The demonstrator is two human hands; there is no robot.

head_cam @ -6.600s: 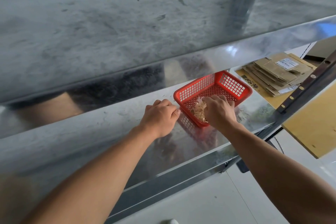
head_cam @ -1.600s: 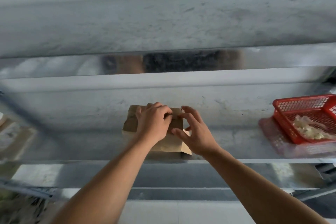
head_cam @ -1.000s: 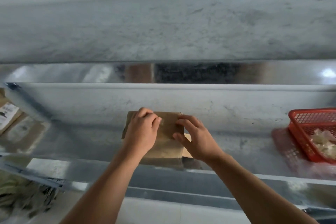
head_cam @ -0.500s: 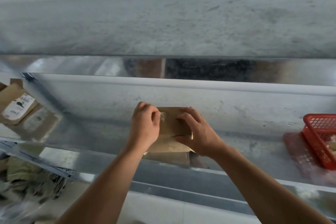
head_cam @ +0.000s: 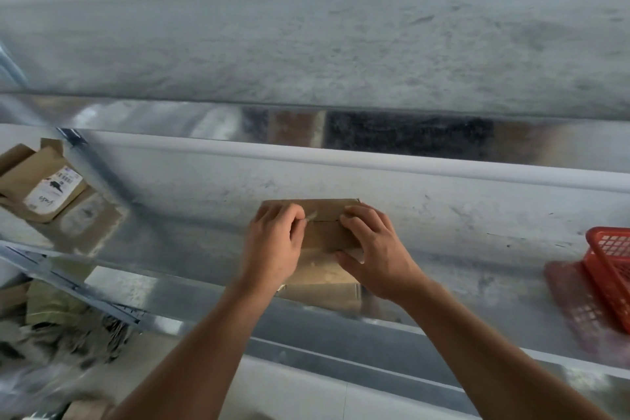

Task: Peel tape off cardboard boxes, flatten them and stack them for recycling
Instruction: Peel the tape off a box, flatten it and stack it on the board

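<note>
Both hands have left the red basket [head_cam: 610,269], where they were some seconds back, and are now on the small cardboard box [head_cam: 327,235]; the basket itself sits at the far right edge of the view, only partly in shot. The box stands on the metal shelf [head_cam: 460,215], close to its front lip and about midway across the picture; its top faces up, with a seam running across it from side to side. Left hand [head_cam: 272,242] is over the box's left end, fingers curled in, fingertips pinching a pale sliver of tape [head_cam: 312,215] that lifts off the seam; a moment ago that sliver was only just showing, and now it stands a little clearer of the cardboard. Right hand [head_cam: 371,249] grips the box's right end, fingers bent over the top, thumb pressed on the near face, steadying it. Far left on the same shelf lies flattened cardboard [head_cam: 20,177] carrying a white printed label; below the shelf at lower left is a brownish crumpled heap, too blurred to identify.
</note>
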